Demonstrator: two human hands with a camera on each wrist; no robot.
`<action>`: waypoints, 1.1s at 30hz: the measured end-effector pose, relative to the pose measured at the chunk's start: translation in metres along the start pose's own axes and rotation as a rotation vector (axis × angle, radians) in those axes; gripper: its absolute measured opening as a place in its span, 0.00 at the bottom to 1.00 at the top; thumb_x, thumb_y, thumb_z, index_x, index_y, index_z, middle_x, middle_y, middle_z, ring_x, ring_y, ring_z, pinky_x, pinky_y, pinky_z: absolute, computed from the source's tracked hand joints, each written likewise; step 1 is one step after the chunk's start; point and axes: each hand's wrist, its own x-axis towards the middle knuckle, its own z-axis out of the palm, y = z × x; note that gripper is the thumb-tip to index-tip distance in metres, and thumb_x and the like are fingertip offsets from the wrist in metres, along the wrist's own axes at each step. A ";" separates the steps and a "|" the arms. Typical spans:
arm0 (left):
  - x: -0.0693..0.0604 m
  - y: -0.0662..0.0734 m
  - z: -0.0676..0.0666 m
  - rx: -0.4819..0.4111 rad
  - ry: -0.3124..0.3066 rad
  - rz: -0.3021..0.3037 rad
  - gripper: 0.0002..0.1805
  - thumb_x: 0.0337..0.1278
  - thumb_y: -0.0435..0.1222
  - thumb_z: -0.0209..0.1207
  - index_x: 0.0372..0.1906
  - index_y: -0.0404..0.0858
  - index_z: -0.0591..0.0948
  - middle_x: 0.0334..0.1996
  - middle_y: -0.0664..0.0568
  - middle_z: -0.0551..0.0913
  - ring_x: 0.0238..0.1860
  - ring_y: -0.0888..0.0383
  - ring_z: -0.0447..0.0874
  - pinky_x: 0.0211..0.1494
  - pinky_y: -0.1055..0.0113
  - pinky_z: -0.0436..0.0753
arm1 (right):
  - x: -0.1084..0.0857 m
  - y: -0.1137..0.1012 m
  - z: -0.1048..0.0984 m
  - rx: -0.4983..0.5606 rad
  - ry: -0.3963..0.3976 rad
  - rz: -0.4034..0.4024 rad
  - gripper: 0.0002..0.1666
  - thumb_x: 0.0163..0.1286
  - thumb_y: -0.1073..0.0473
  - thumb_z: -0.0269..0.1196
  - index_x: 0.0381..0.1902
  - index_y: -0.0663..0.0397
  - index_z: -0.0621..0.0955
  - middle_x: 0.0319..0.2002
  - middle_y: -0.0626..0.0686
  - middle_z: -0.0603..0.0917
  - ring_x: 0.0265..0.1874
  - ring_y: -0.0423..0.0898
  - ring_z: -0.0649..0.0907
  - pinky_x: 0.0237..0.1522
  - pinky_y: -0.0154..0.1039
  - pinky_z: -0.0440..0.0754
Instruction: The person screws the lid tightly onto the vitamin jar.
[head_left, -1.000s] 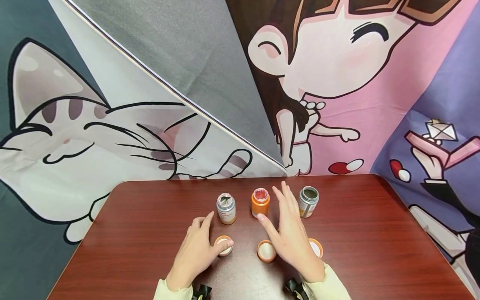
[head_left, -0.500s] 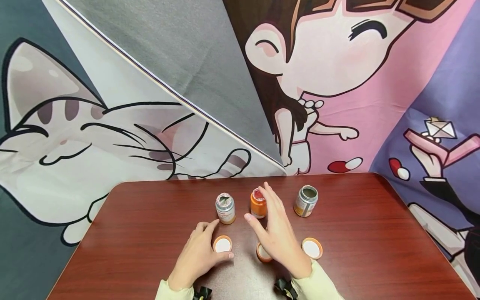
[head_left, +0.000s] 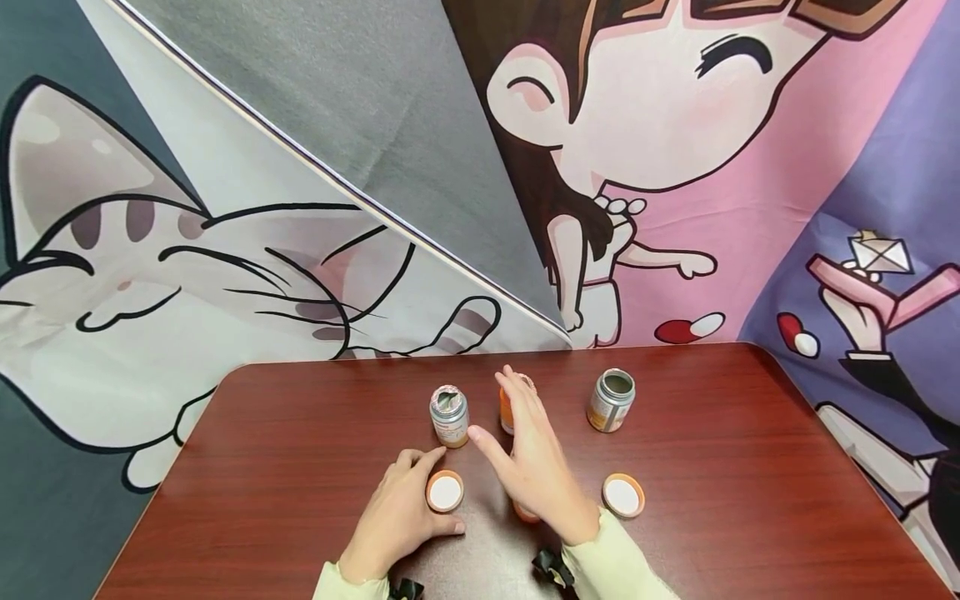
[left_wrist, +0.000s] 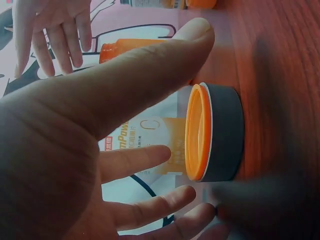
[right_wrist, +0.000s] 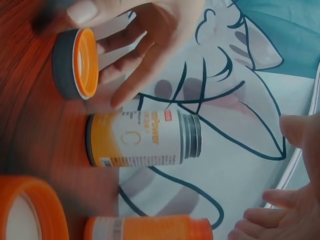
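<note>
A left lid (head_left: 445, 492), its orange rim and white inside facing up, lies on the table between the thumb and fingers of my left hand (head_left: 397, 518). Those fingers are spread around it; the left wrist view shows a gap to the lid's dark side (left_wrist: 226, 132). My right hand (head_left: 536, 467) hovers over the table with thumb and fingers extended, holding nothing. Left of its thumb stands an uncapped grey bottle (head_left: 450, 423), labelled in white and yellow. Behind the right fingers is an orange bottle (head_left: 506, 414), mostly hidden. The middle lid (head_left: 524, 512) is largely covered by my right hand.
Another uncapped grey bottle (head_left: 611, 403) stands at the right rear. In front of it lies the right lid (head_left: 624, 496), inside up. The reddish-brown table (head_left: 300, 450) ends at a wall hanging (head_left: 420, 125) with cartoon figures.
My right hand has moved left, from beside the right bottle to in front of the orange bottle, uncovering the right lid. My left thumb has shifted off the left lid toward me.
</note>
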 end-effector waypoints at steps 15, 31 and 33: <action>-0.001 -0.004 0.007 0.023 0.035 0.022 0.48 0.18 0.44 0.85 0.60 0.37 0.81 0.44 0.50 0.78 0.45 0.50 0.78 0.45 0.52 0.81 | 0.009 -0.003 0.023 0.046 -0.040 0.079 0.43 0.67 0.51 0.68 0.74 0.58 0.64 0.74 0.58 0.66 0.72 0.55 0.66 0.70 0.56 0.64; 0.000 -0.007 0.008 0.028 0.032 0.021 0.45 0.19 0.43 0.85 0.57 0.40 0.83 0.43 0.51 0.77 0.44 0.50 0.78 0.46 0.52 0.80 | 0.018 0.001 0.047 0.087 -0.070 0.175 0.42 0.66 0.51 0.69 0.72 0.60 0.68 0.69 0.60 0.73 0.67 0.59 0.73 0.64 0.62 0.68; 0.000 -0.007 0.009 0.027 0.038 0.025 0.44 0.19 0.43 0.85 0.56 0.40 0.83 0.43 0.51 0.77 0.44 0.50 0.78 0.45 0.52 0.80 | 0.019 0.002 0.050 0.088 -0.073 0.177 0.42 0.66 0.52 0.69 0.72 0.61 0.68 0.69 0.60 0.73 0.67 0.58 0.74 0.65 0.60 0.69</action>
